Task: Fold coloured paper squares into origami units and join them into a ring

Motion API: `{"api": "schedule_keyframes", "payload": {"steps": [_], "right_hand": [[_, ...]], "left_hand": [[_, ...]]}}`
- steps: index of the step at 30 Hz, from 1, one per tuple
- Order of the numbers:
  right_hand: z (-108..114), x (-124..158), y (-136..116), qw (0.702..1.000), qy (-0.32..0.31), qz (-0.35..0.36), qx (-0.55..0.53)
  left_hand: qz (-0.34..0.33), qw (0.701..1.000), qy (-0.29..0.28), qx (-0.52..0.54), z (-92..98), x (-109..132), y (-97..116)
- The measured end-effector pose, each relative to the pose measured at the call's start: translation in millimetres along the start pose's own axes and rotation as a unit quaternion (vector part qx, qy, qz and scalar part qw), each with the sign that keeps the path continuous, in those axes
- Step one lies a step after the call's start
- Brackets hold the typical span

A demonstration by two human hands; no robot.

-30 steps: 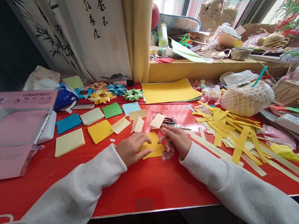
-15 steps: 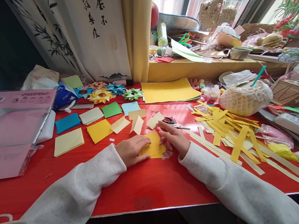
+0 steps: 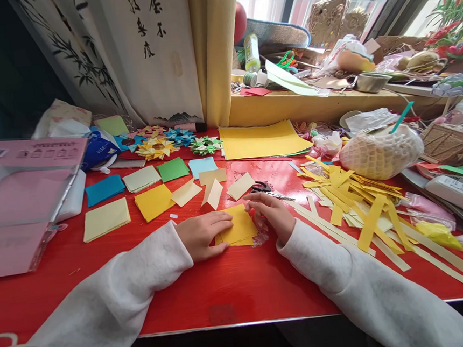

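A folded yellow paper square lies on the red table between my hands. My left hand rests flat on its left edge, fingers stretched out over the paper. My right hand presses its top right corner with curled fingertips. Black-handled scissors lie just beyond my right hand. A small crumpled bit of clear wrap sits below the paper.
Stacks of coloured paper squares and loose pale pieces lie beyond my hands. Folded paper stars and a large yellow sheet sit further back. Yellow paper strips spread at right, a pink plastic case at left.
Both hands have shifted slightly on the yellow paper; my right hand's fingers moved down onto its top corner, and the paper now lies flatter and squarer.
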State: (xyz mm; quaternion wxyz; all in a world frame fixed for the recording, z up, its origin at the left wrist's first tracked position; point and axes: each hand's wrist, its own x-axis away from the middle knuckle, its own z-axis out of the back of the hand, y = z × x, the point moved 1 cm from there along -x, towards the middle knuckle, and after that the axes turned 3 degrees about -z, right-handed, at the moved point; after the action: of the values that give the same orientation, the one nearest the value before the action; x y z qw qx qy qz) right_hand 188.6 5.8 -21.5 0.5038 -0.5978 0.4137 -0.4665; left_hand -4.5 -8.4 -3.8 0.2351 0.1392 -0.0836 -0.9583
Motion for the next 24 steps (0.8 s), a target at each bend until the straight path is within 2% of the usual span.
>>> {"api": "schedule_keyframes", "payload": {"steps": [7, 24], "right_hand": [[0.1, 0.8, -0.4, 1.0, -0.007, 0.003, -0.001], [-1.4, 1.0, -1.2, 1.0, -0.02, -0.002, 0.003]], "left_hand": [[0.014, 1.0, 0.004, -0.021, 2.2, -1.1, 3.6], [-0.021, 0.998, 0.014, -0.061, -0.9, -1.0, 1.8]]}}
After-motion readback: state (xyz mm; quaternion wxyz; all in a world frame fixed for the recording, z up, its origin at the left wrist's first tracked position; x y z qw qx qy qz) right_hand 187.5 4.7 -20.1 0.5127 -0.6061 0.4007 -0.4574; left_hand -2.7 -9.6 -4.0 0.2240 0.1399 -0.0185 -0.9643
